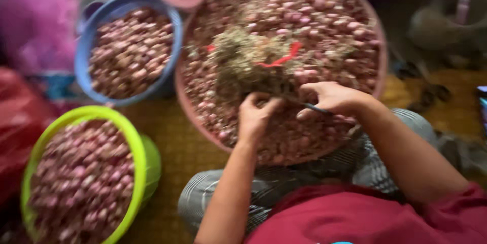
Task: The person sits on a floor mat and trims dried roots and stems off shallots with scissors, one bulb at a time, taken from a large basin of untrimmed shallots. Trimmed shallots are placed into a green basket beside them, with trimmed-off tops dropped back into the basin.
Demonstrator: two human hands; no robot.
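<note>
Blurry view, head cam looking down. Left hand (255, 114) at centre frame, fingers curled shut on the base of a shallot bunch (253, 61), a dry tangle of stalks and roots w/ a red tie (281, 59) across it, lying on top of the pile. Right hand (332, 99) just right of it, fingers closed round a thin dark blade, prob. a small knife (313, 107), tip pointing toward the left hand at the bunch's base. Both hands over the big pink basin (381, 53), upper centre, heaped w/ loose shallots, still very full.

Progress, judged from the lie of things: blue tub (80, 53), upper left, filled near the rim w/ loose bulbs; green tub (133, 152), lower left, likewise full. So a good share looks sorted off already. Left to do: this bunch not yet cut free, plus the heap in the basin, so plenty remaining by the look of it. Can't tell if basin bulbs are trimmed or not, too blurred.

Checked cloth on the lap, lower centre, woven floor mat (177, 142) under the tubs.
</note>
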